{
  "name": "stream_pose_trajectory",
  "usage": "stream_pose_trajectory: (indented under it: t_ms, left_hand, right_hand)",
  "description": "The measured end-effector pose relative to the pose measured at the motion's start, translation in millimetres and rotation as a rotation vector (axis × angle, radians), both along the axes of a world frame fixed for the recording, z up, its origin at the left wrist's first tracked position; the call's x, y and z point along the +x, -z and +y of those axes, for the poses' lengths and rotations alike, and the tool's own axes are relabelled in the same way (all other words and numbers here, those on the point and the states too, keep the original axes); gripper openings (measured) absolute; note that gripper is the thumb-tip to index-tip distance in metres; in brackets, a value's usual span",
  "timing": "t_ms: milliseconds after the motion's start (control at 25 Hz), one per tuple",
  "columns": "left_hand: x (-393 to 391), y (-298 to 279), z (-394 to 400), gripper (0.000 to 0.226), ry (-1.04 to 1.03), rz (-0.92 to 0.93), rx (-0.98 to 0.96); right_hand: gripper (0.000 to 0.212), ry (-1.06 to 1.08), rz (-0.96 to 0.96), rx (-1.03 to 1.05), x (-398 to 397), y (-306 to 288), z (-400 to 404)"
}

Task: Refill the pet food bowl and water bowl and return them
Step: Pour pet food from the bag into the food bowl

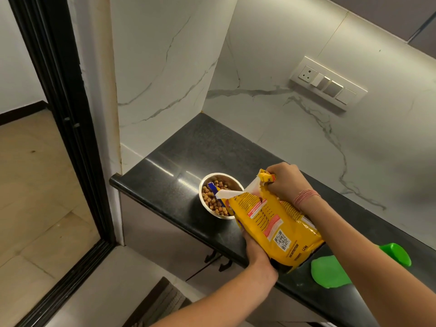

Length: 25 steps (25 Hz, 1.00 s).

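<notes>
- A dark polished stone counter [188,147] is running along a white marble-veined wall with a switch panel [329,82] well beyond the hands, and a black-framed doorway is opening onto a pale floor off to the left of them
- A steel food bowl [220,195] is sitting on the counter just ahead of both hands, near the front edge, and it is already holding a good layer of brown kibble [213,199]
- The right hand [286,182] is gripping the crumpled top corner of a yellow pet food bag [271,223], fingers curled round the fold
- The left hand [256,252] is cupping the bag's underside from below, with its fingers hidden behind the bag, and is tipping it so the torn mouth is hanging over the bowl's rim
- A green object [330,272] is lying on the counter just right of the left hand, partly under the right forearm; I cannot tell what it is
- The water bowl is not showing anywhere
- By my reading the pouring step is in hand and the food half is nearly done
- The next move is likely calling for levelling the bag to stop the flow without knocking the bowl, which is sitting close to the counter edge, then setting the bag down away from that edge
</notes>
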<state>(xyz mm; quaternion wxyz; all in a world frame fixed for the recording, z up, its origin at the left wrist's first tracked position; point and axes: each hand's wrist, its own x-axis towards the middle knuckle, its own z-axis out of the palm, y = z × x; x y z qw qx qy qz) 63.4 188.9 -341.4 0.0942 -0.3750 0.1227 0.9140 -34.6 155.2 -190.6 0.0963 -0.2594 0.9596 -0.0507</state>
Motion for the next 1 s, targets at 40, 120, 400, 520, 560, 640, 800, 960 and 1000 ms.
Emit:
stream_pose_trajectory:
  t_ms: [40,120,400,520,560,640,800,960,1000]
  left_hand:
    - [0,-2,-2,0.068,-0.005,-0.004,0.004]
    - [-2,-4,-2,0.066,-0.002,-0.002,0.009]
    - [0,-7,1,0.066,0.005,0.022,0.008]
    - [3,-7,3,0.067,0.034,0.023,0.01]
    - [2,-4,4,0.066,0.026,0.024,0.013]
    - [2,-5,4,0.066,0.021,0.034,0.02]
    - [1,-6,4,0.066,0.049,0.024,-0.004]
    - [-1,-3,5,0.067,0.03,0.031,-0.004]
    - [0,-2,4,0.067,0.032,0.027,-0.006]
  right_hand:
    - [0.039,-0.003,0.003,-0.004,-1,0,0]
    - [0.036,-0.012,0.009,-0.004,-1,-1,-2]
    - [0.019,-0.029,-0.007,0.008,0,-1,1]
    - [0.011,0.007,-0.006,-0.008,-1,1,4]
    - [0.017,-0.006,-0.009,0.01,0,2,4]
    - [0.025,-0.009,-0.008,0.018,1,1,6]
    - [0.025,0.014,0.014,0.016,1,-2,8]
    - [0.021,0.009,0.011,-0.006,1,-3,8]
    - [0.022,0.006,0.01,-0.01,1,-3,10]
